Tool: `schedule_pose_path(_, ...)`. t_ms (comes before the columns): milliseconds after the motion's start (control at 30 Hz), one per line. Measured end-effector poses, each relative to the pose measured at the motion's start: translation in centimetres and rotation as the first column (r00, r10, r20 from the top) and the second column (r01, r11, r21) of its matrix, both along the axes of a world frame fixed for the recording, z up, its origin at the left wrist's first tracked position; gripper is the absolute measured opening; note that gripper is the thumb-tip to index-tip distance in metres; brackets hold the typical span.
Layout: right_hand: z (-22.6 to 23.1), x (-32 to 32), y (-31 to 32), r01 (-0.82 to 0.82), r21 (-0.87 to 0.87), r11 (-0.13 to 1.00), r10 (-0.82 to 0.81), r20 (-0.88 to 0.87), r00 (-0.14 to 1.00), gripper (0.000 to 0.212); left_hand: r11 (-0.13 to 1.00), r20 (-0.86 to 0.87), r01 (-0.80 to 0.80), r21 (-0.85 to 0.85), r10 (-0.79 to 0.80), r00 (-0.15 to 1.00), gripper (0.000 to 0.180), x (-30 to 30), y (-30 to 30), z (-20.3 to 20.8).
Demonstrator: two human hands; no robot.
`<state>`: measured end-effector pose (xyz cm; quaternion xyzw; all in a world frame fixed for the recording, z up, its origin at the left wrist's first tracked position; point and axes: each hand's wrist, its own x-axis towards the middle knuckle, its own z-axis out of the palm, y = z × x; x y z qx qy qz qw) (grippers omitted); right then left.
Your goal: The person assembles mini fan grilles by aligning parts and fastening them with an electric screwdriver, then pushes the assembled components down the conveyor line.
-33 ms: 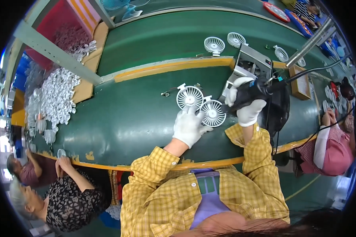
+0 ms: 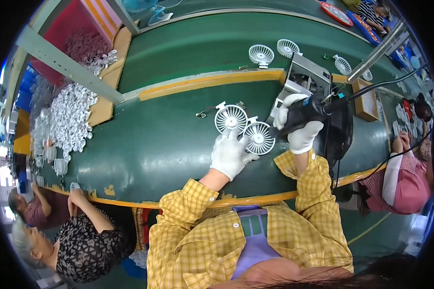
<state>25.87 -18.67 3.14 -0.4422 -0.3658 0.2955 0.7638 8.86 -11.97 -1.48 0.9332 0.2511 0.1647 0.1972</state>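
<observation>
The right hand's (image 2: 304,138) grip holds a black electric screwdriver (image 2: 298,119). The left hand (image 2: 229,154), fingers spread, touches two white fan grilles (image 2: 231,117).

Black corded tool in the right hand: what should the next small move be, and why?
Probably a slight shift of the black corded tool toward the right-hand white fan part. The right hand grips the tool with its nose close to that part's rim, while the left hand lies against it. Whether the nose already touches is unclear.
</observation>
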Motion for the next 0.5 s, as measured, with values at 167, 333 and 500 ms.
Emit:
schedule_pose_path(167, -0.3, -0.6, -0.3, -0.031, 0.046, 0.998, 0.031, 0.010, 0.999, 0.094, 1.000, 0.010, 0.005, -0.024, -0.005, 1.000, 0.042, 0.1, -0.3, 0.0)
schedule_pose_path(333, -0.8, -1.4, 0.6, -0.098, 0.063, 0.993, 0.099, -0.001, 0.995, 0.092, 0.999, -0.025, -0.029, -0.035, 0.028, 0.999, 0.042, -0.6, -0.1, 0.5)
schedule_pose_path(500, -3.9, -0.1, 0.1, -0.102, -0.015, 0.995, 0.090, -0.357, 0.930, 0.097, 1.000, -0.068, -0.004, -0.011, 0.004, 0.998, 0.044, -0.4, -0.3, -0.4)
